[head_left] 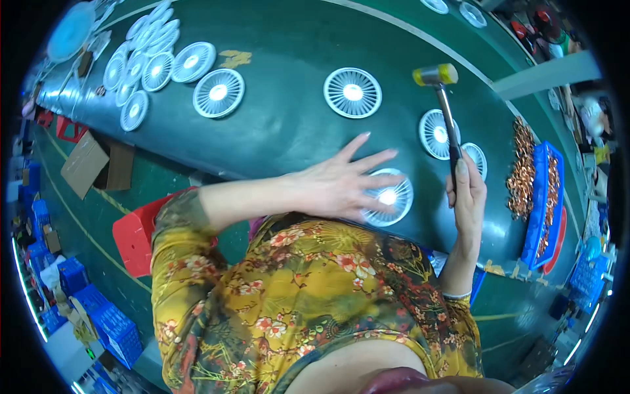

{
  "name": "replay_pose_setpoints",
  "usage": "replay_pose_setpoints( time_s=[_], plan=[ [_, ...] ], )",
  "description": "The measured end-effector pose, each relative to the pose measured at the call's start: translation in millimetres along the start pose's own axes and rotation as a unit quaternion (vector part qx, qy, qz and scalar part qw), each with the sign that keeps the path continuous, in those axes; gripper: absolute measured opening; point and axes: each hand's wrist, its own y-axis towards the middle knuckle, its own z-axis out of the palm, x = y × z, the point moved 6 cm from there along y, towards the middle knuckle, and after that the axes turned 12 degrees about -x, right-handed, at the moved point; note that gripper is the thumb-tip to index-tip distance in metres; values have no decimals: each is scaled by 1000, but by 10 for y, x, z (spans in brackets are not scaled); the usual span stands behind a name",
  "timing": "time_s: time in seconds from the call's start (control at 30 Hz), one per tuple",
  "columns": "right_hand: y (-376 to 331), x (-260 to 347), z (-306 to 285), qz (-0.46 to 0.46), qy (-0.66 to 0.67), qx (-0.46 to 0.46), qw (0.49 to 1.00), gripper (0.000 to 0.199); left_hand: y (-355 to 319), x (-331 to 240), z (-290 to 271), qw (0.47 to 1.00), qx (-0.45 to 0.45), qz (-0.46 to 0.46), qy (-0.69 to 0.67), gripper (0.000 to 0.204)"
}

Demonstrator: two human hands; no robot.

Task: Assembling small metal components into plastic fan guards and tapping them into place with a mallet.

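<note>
With its fingers spread, my left hand (351, 182) reaches over a round white slatted disc (398, 209) near the front edge of the green table; the fingers cover part of its left side. My right hand (468, 190) is wrapped round the dark handle of a mallet (435, 75), whose yellow-faced head points up and away from me. Behind the mallet lie two more slatted discs (433, 134), one partly hidden by the handle and my fingers. Farther back, another slatted disc (352, 93) rests flat, apart from both hands.
At the right, a blue tray (539, 197) holds small copper-coloured parts, with a loose heap of copper-coloured parts (521, 167) beside it. Many slatted discs (157, 69) overlap at the far left of the table (282, 125). A red stool (134, 240) and cardboard box (85, 164) stand below.
</note>
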Motion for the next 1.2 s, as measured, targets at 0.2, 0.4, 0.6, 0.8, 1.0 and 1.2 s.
replay_pose_setpoints(
  time_s=[0.2,0.4,0.6,0.8,1.0,1.2],
  plan=[
    [-215,96,91,12,23,-21,999,39,265,459,-444,941,-224,-132,217,54],
    [-582,292,596,-21,-73,184,980,32,-1347,1146,-1290,773,-146,-447,426,62],
    [-416,481,852,-90,-214,112,966,32,-1310,959,-1052,871,-184,-384,246,57],
    [-480,981,1043,-135,-47,110,984,31,-1252,876,-1089,865,-301,-400,26,104],
    [-444,845,1663,-191,-276,206,919,31,-1230,981,-1041,856,-298,-423,19,116],
    [-464,996,1209,-165,-159,138,963,32,-1313,981,-1037,860,-309,-402,55,120]
  ],
)
